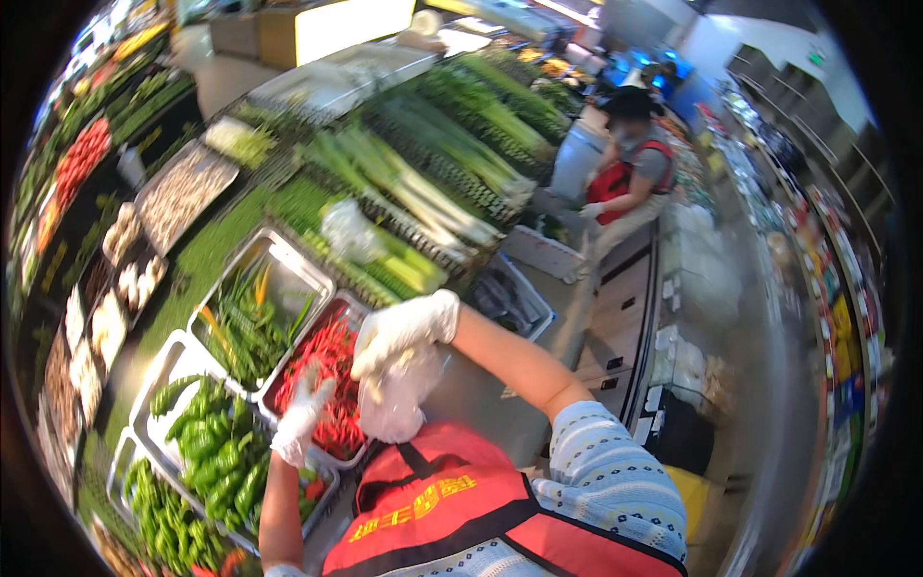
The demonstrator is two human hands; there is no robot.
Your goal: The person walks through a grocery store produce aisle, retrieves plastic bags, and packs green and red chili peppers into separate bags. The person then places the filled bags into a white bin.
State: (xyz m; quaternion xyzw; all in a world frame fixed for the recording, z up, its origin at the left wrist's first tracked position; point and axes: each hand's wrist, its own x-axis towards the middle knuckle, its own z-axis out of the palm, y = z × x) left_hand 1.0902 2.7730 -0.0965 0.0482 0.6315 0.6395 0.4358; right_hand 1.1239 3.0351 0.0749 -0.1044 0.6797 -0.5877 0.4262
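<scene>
My right hand point(405, 330), in a white glove, grips a clear plastic bag point(395, 404) that hangs close to my red apron point(440, 498). Pale contents show faintly through the bag, too blurred to name. My left hand point(301, 425), also gloved, is over the near left side of a tray of red chili peppers point(339, 415). Blur hides whether its fingers hold anything. Beyond that tray is a metal tray of long green chilies point(249, 324), a few of them orange. Larger green peppers point(216, 451) fill a white tray left of my left forearm.
Leeks point(414, 187) and bagged green stalks point(396, 256) lie across the display ahead. Small green peppers point(166, 519) sit at lower left, mushrooms point(108, 321) farther left. A co-worker point(631, 166) in a red apron stands by a white box point(544, 252) in the aisle at right.
</scene>
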